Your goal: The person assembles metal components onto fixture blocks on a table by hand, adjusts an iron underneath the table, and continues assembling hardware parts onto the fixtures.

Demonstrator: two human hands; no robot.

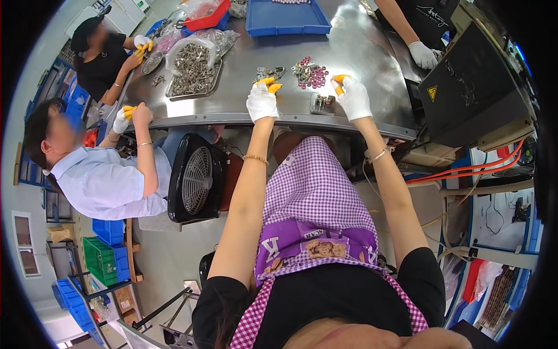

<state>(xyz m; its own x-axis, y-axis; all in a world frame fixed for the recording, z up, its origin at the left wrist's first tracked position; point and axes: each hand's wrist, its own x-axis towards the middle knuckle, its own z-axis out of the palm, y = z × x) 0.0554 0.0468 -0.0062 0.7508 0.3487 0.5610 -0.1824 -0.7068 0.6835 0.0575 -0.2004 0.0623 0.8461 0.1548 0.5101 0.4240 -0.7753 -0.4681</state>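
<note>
Both my hands wear white gloves with yellow coverings on some fingertips. My left hand [261, 102] is over the table's front edge, its fingers bent and drawn together beside a small heap of metal parts [279, 72]. Whatever it holds is too small to make out. My right hand [354, 99] is to the right of a heap of small parts with pink-purple rings [314, 75]. Its thumb and forefinger curl toward each other, and anything between them cannot be made out. Between my hands, a small metal block [322, 104] sits near the table edge.
A metal tray of small parts [195, 70] and a blue tray [288, 26] are on the steel table [360, 52]. Two people work at the left; another person's gloved hand [422, 55] is at the right, near a dark machine [471, 87]. A black fan [197, 177] stands below left.
</note>
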